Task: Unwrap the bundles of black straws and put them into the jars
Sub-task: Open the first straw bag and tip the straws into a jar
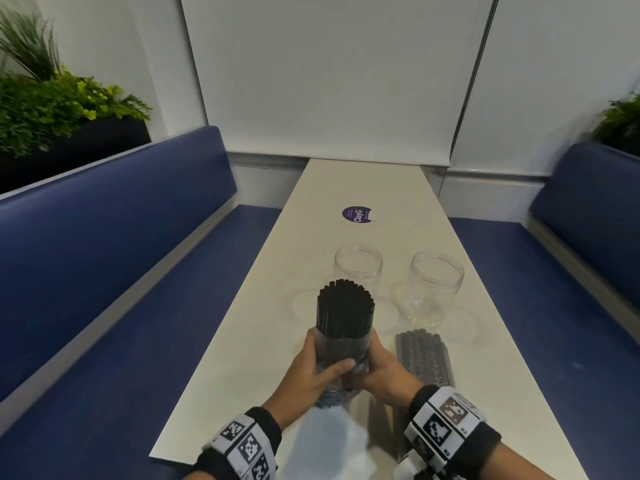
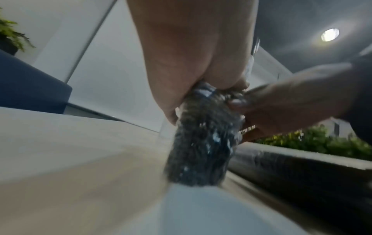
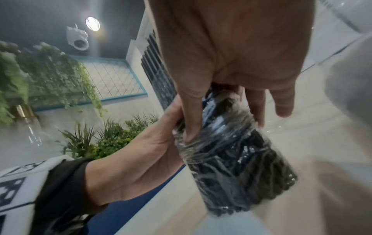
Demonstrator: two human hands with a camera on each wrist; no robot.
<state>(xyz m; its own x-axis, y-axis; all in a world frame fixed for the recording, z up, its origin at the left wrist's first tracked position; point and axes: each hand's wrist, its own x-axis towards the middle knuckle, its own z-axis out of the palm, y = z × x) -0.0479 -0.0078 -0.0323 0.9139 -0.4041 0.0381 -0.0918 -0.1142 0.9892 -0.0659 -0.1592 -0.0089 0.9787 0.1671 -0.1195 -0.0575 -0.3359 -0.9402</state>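
Straws (image 1: pixel 346 315) half out of clear wrapper (image 1: pixel 341 355); left hand (image 1: pixel 311 374) and right hand (image 1: pixel 382 372) both clasping wrapper. Risk: loosened straws fanning, spilling over desk (image 1: pixel 242 341), toppling empty jars (image 1: pixel 358 268).

- A long pale table (image 1: pixel 367 188) runs straight ahead from the grip to the far wall; a round purple sticker (image 1: pixel 357 214) lies on it well beyond the grip.
- Blue padded benches flank the table: the left bench (image 1: pixel 114 216) and the right bench (image 1: pixel 585 209), each with a backrest.
- White wall panels (image 1: pixel 332 74) rise beyond the table's far end.
- A dark planter with green plants (image 1: pixel 52 109) stands behind the left backrest; more foliage (image 1: pixel 620 119) tops the right one.
- Overhead, a dark ceiling carries a round light (image 2: pixel 330 34) and a white dome camera (image 3: pixel 78 39).
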